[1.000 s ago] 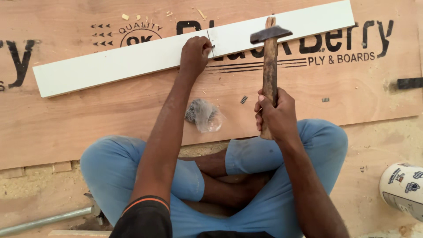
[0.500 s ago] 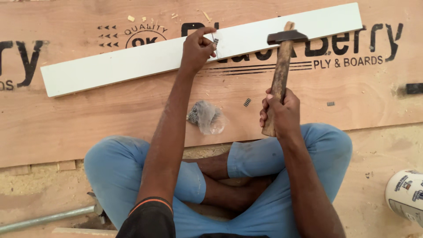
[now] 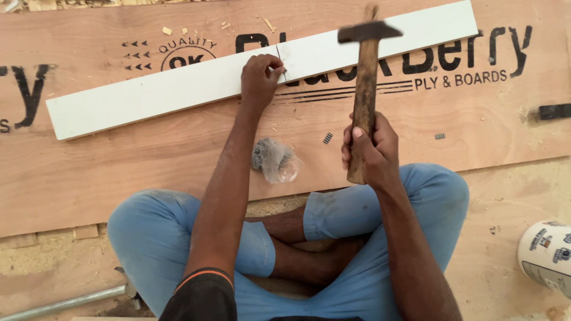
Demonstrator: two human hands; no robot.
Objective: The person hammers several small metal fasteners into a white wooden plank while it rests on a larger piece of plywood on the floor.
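A broad sheet of reddish-brown plywood [image 3: 148, 172], grainy and stamped with black lettering, lies flat on the dusty floor. Across it, slanting, rests a long, smooth white board strip [image 3: 148, 94]. The left hand [image 3: 260, 80] reaches out on a straight arm, its fingers [image 3: 275, 64] pinched on a thin dark nail [image 3: 284, 72] standing on the strip. Right of those fingers the right hand [image 3: 367, 147] is clenched around the worn wooden handle of a dark-headed hammer [image 3: 364, 77], raised upright, head blurred above the strip. Below the left fingers a crumpled clear plastic bag [image 3: 273, 160] sits beside loose staples [image 3: 328, 138].
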